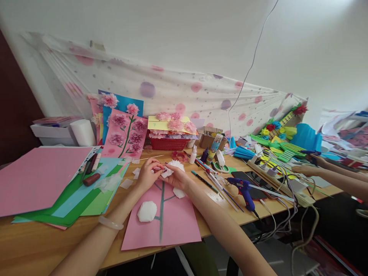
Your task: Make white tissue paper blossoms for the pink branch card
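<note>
My left hand (150, 174) and my right hand (177, 179) meet above a pink sheet of card (184, 222). Between their fingers is a small piece of white tissue paper (166, 172), which both hands pinch. A dark green-grey stem with side branches (161, 214) is drawn on the card. On its left part lies a round white tissue paper piece (147, 211); another white piece (179, 193) shows partly under my right wrist. Just behind my right hand sits a ruffled white paper flower (176, 165).
Coloured paper sheets (43, 180) are stacked at left. A blue glue gun (243, 189), pens (204, 181), phones (263, 182) and a power strip (281, 182) lie at right. Behind stand a red basket (168, 144) and a pink flower picture (124, 134). A co-worker's hands (304, 170) are at far right.
</note>
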The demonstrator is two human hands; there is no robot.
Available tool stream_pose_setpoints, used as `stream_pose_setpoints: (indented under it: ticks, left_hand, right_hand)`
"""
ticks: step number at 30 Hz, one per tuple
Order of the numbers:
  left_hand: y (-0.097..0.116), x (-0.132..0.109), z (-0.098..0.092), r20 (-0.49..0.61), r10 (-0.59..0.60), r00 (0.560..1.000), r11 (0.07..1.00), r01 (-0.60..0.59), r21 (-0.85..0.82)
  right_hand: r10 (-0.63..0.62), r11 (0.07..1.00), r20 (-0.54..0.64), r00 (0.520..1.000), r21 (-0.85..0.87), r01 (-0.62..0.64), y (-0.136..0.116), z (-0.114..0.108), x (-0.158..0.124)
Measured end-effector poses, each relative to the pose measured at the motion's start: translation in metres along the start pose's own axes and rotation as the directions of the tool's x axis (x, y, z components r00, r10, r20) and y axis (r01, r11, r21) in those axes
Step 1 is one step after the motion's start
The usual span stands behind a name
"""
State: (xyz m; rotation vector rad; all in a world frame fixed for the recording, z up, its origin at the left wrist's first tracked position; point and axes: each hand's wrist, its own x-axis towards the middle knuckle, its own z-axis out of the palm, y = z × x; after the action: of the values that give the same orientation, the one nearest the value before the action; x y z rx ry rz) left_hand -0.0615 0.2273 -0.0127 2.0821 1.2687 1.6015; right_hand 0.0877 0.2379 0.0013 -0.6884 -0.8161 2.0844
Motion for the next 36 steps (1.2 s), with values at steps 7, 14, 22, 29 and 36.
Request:
stream_pose_setpoints:
  ticks: [7,14,22,29,36]
  left_hand:
    - [0.002,0.000,-0.002,0.002,0.001,1.000,0.999,-0.001,-0.037]
    - [0.008,0.002,-0.003,0.024,-0.104,0.994,0.976,0.107,-0.187]
    - [0.004,0.004,-0.004,0.074,-0.429,0.900,0.778,0.410,-0.477]
    - [-0.003,0.003,-0.002,0.181,-0.536,0.824,0.562,0.509,-0.652]
    - [-0.002,0.004,0.001,0.247,-0.551,0.797,0.393,0.509,-0.766]
  right_hand:
    - [-0.020,1.000,-0.008,1.000,0.002,0.020,0.001,0.002,-0.001]
    - [0.004,0.999,-0.044,0.999,0.041,-0.002,-0.001,-0.001,0.001]
    - [0.071,0.995,-0.024,0.997,0.067,-0.069,-0.005,-0.002,0.000]
    - [0.015,1.000,-0.029,0.999,0.014,-0.014,-0.002,0.000,-0.003]
    - [-0.030,0.998,-0.070,0.997,-0.052,0.027,0.003,-0.004,0.001]
